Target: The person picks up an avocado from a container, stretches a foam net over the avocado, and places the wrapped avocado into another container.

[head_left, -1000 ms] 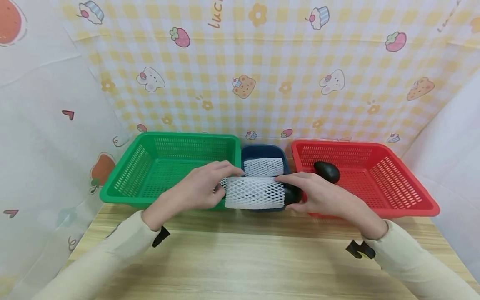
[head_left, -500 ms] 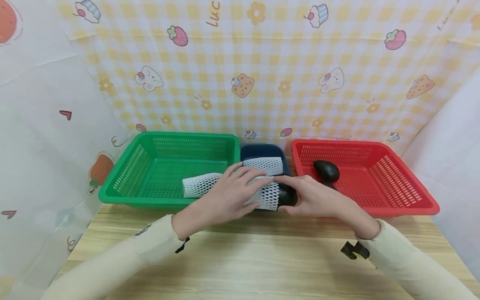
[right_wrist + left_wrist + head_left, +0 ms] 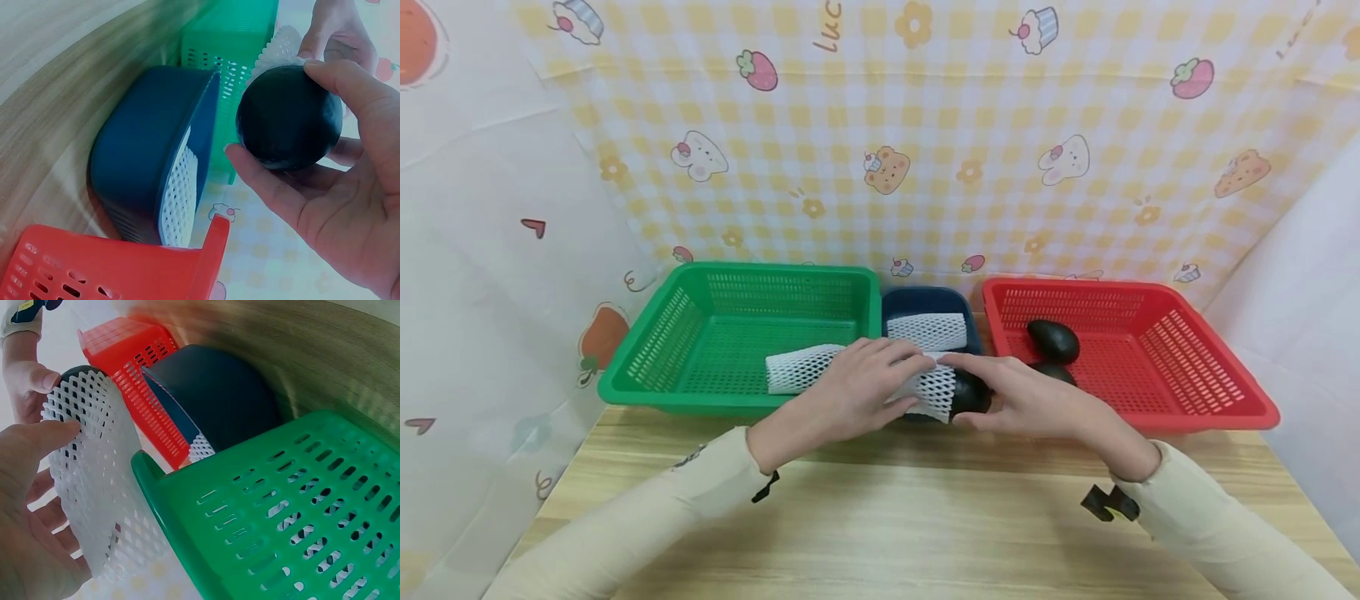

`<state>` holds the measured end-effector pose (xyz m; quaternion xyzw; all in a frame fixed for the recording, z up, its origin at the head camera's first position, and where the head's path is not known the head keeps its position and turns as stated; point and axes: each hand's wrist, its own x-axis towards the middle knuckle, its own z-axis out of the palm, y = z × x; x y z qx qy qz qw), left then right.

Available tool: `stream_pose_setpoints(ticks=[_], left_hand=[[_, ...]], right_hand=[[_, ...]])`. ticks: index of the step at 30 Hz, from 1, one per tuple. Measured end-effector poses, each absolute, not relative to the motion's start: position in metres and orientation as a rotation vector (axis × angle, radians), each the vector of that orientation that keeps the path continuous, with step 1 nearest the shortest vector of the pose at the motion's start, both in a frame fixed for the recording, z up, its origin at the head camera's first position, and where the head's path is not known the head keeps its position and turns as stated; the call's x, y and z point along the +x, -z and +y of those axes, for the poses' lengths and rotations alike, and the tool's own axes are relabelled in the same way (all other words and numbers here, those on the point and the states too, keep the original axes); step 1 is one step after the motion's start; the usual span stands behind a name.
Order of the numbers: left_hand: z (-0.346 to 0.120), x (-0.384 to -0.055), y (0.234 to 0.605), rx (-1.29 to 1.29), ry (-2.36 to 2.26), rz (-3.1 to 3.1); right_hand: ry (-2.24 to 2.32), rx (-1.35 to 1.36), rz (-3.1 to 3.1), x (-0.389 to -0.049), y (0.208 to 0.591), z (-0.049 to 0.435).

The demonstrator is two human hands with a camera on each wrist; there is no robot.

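Note:
My left hand (image 3: 850, 392) grips a white foam net sleeve (image 3: 801, 368) that hangs out to the left over the near side of the green basket. In the left wrist view, my thumb presses on the mesh of this sleeve (image 3: 100, 475) and the fingers curl round behind it. My right hand (image 3: 1037, 396) holds a dark avocado (image 3: 970, 393) at the sleeve's right end. The right wrist view shows the rounded end of the avocado (image 3: 289, 119) bare between thumb and fingers, its far end inside the mesh. Both hands are above the blue bin's near side.
A green basket (image 3: 737, 403) stands left, a red basket (image 3: 1150, 424) right, with a dark blue bin (image 3: 928, 295) between them. Another foam net (image 3: 927, 332) lies in the bin. Two avocados, one farther back (image 3: 1054, 341), lie in the red basket. Wooden tabletop (image 3: 880, 525) extends in front.
My left hand has moved right along the sleeve, closer to the right hand, and the sleeve's left end now shows. The avocado and right hand have shifted slightly left.

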<state>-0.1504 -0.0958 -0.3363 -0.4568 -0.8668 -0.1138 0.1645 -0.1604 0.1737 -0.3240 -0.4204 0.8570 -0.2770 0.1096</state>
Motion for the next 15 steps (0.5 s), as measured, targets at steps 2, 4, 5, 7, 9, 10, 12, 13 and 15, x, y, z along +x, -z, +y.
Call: stream_pose_setpoints(ticks=[2, 4, 5, 7, 9, 10, 12, 13, 15], left_hand=[[-0.0959, -0.1502, 0.3364, -1.308, 0.332, -2.468], [-0.0958, -0.1500, 0.3363, -1.311, 0.332, -2.468], [-0.0957, -0.1498, 0.3361, -1.311, 0.330, -2.468], [-0.0958, -0.1494, 0.3359, -1.311, 0.330, -2.470], [-0.0962, -0.1489, 0.3353, -1.308, 0.329, -2.470], [-0.0965, -0.1487, 0.3352, -1.308, 0.330, -2.470], [-0.0973, -0.1482, 0.3348, -1.308, 0.332, -2.466], [-0.0976, -0.1481, 0.3347, -1.308, 0.333, -2.463], [-0.0983, -0.1478, 0.3343, -1.306, 0.338, -2.459]], right_hand=[[0.811, -1.246, 2.523, -0.1603, 0.3245, 0.1744], [0.799, -1.257, 2.538, -0.1599, 0.3243, 0.1748], [0.795, -1.263, 2.544, -0.1598, 0.3244, 0.1750], [0.785, -1.268, 2.558, -0.1594, 0.3245, 0.1752], [0.778, -1.263, 2.573, -0.1583, 0.3243, 0.1754], [0.774, -1.261, 2.582, -0.1577, 0.3243, 0.1756], [0.767, -1.254, 2.603, -0.1565, 0.3245, 0.1762], [0.770, -1.252, 2.611, -0.1559, 0.3246, 0.1766], [0.773, -1.242, 2.630, -0.1545, 0.3248, 0.1776]])
